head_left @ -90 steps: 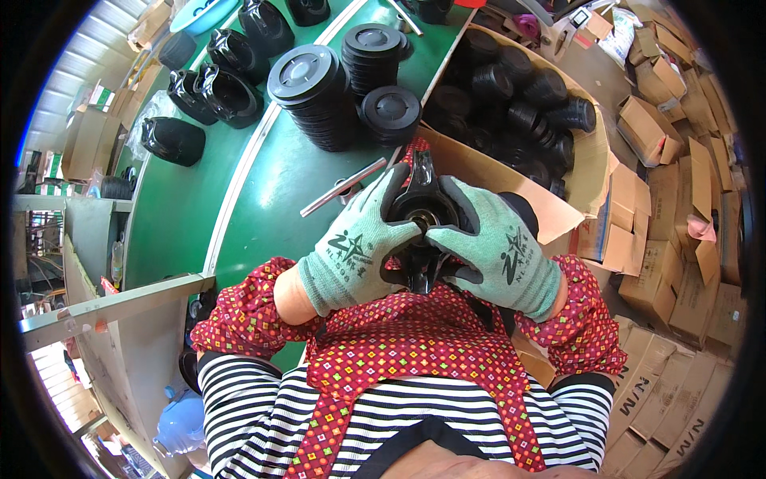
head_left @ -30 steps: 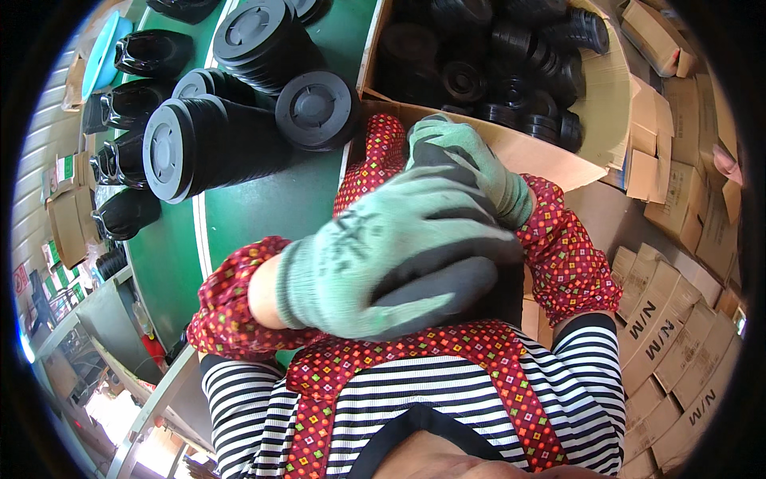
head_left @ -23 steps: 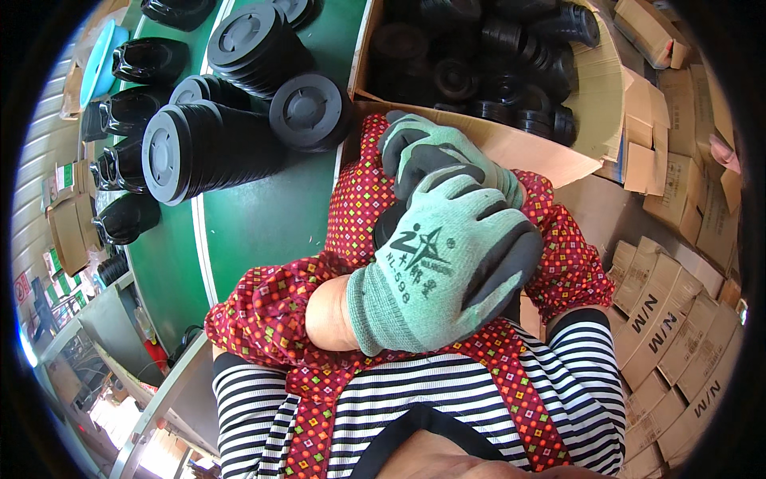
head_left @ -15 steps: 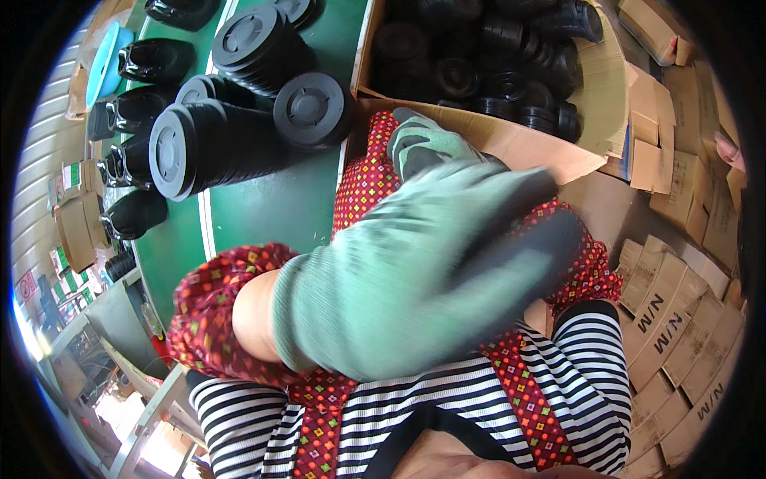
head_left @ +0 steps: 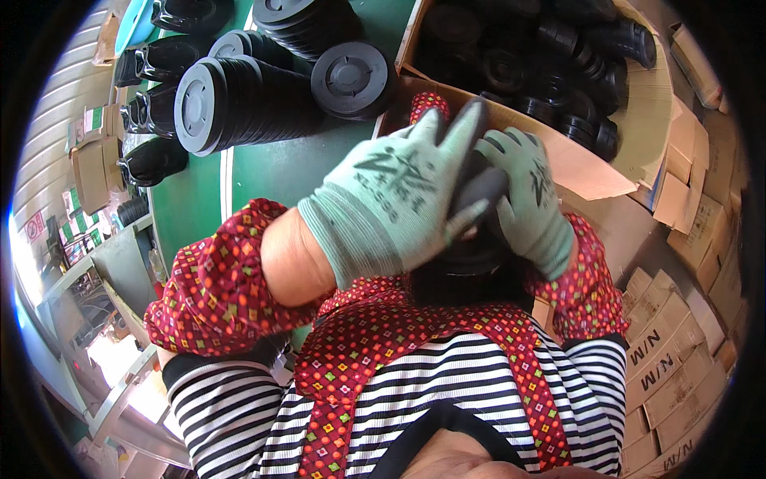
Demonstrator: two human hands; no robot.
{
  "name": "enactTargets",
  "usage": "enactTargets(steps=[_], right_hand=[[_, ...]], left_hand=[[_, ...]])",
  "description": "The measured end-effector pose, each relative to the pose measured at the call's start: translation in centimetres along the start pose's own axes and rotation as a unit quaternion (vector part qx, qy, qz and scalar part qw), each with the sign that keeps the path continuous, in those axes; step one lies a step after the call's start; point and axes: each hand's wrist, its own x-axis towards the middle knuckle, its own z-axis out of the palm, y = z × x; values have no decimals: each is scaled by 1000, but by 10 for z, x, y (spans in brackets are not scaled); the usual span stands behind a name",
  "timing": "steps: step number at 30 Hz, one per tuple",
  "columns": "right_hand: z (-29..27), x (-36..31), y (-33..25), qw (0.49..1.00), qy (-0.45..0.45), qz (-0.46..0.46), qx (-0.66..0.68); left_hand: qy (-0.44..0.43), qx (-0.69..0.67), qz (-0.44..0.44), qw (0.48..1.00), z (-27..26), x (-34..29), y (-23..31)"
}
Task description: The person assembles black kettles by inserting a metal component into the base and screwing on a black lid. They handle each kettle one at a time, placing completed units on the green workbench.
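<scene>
Above my lap, my two gloved hands are together at a black, glossy, round plastic piece (head_left: pixel 471 259). Its lower part shows beneath the fingers, while the gloves hide the top, so its exact kind is unclear. My left hand (head_left: pixel 391 188), in a pale green glove with dark-coated fingers, reaches over it with the thumb bent down towards its near side. Close on the right, my right hand (head_left: pixel 531 188) has its fingers curled at the piece's upper right side. Whatever lies between the palms is hidden.
Stacks of black discs (head_left: pixel 239 104) lie on the green table (head_left: pixel 263 188) at the upper left, beside several glossy black vessels (head_left: pixel 152 160). An open carton (head_left: pixel 558 156) of black parts stands ahead right. Flattened cardboard boxes (head_left: pixel 662 367) are piled on the right.
The left hand, blurred by motion before, has settled farther from my body beside the right hand. The right hand has come back from the carton's edge. The glossy black piece now shows beneath them.
</scene>
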Motion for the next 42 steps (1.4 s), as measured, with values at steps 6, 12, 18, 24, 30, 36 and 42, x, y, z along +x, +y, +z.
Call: enactTargets(steps=[6, 12, 18, 24, 30, 36, 42], right_hand=[[-56, -2, -50, 987, -77, 52, -127], [-72, 9, -86, 934, -198, 108, -279], [-80, 4, -72, 955, -186, 49, -224], [-102, 24, -47, 973, -153, -95, -141], [-43, 87, 12, 938, -116, -22, 326], [26, 91, 10, 748, -265, -63, 605], [31, 92, 29, 801, -274, -132, 515]], left_hand=[[-71, -127, 75, 987, 22, 30, -69], [20, -226, 231, 946, 72, 66, -108], [150, -106, 242, 953, 56, 50, -86], [147, -82, 170, 971, 18, -13, -29], [158, 10, 209, 965, 26, -16, -24], [132, -43, 206, 969, 20, -35, -26], [124, -91, 251, 956, 0, 22, 37]])
